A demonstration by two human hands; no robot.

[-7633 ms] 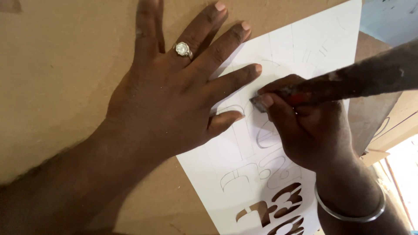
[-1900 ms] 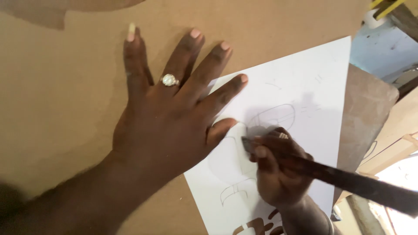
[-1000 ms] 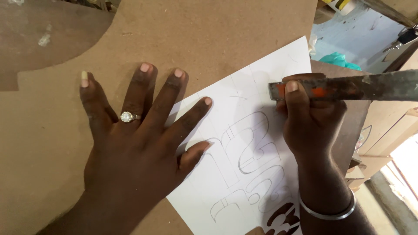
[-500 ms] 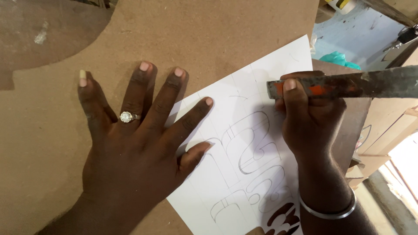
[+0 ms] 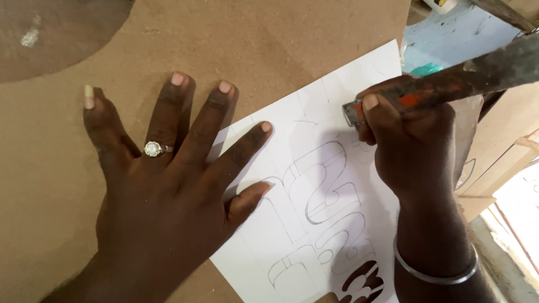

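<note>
My left hand (image 5: 168,185) lies flat with fingers spread, a ring on one finger, pressing the left edge of a white paper sheet (image 5: 314,168) onto a brown fibreboard panel (image 5: 269,50). The sheet carries outlined stencil shapes, and some at its lower end are cut through. My right hand (image 5: 410,146), a metal bangle on its wrist, grips a long worn metal cutting tool (image 5: 449,84) with reddish paint. The tool's tip rests on the paper near the sheet's upper right part.
A darker curved cut-out area (image 5: 50,33) shows at the panel's top left. Beyond the panel's right edge lie a pale blue surface (image 5: 449,33), a green object (image 5: 426,68) and wooden boards (image 5: 505,163).
Over the earlier frames my right hand moved the tool up the sheet from the middle shapes to the upper right. In the last half second both hands stay almost still.
</note>
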